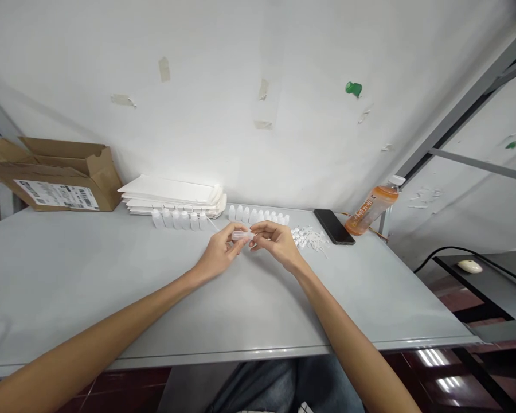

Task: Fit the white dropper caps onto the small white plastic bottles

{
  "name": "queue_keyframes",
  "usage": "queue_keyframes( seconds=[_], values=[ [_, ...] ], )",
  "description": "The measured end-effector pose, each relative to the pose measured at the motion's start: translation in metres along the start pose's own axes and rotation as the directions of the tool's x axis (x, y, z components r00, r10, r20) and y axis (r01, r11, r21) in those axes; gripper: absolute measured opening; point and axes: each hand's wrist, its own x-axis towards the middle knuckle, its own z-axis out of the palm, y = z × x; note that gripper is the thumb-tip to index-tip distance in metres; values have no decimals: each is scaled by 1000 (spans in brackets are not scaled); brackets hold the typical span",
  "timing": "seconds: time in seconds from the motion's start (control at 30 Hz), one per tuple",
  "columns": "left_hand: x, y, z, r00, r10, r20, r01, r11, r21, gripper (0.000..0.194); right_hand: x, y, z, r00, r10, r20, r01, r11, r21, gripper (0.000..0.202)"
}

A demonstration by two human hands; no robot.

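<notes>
Together, the left hand and right hand pinch one small translucent bottle — held sideways — above the gray table.

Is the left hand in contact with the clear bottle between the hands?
Touching. The head view shows the left hand pinching the bottle around its body, with no gap.

Both hands meet at a small translucent bottle above the grey table — whitish bottles stand in rows behind.
</notes>
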Motion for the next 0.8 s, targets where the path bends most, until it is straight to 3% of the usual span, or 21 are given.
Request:
queue_keyframes(
  seconds=[0.4,0.6,0.8],
  values=[
    [0,7,-5,998,38,43,-39,999,31,31,-1,1,-3,997,75,-21,-74,994,76,27],
    [0,-1,-7,958,287,20,-283,924,257,19,0,7,-4,997,77,-22,-74,988,134,24],
    [-1,-6,-7,897,439,47,-424,827,370,15,1,8,-5,997,70,29,-74,981,179,30]
  ],
)
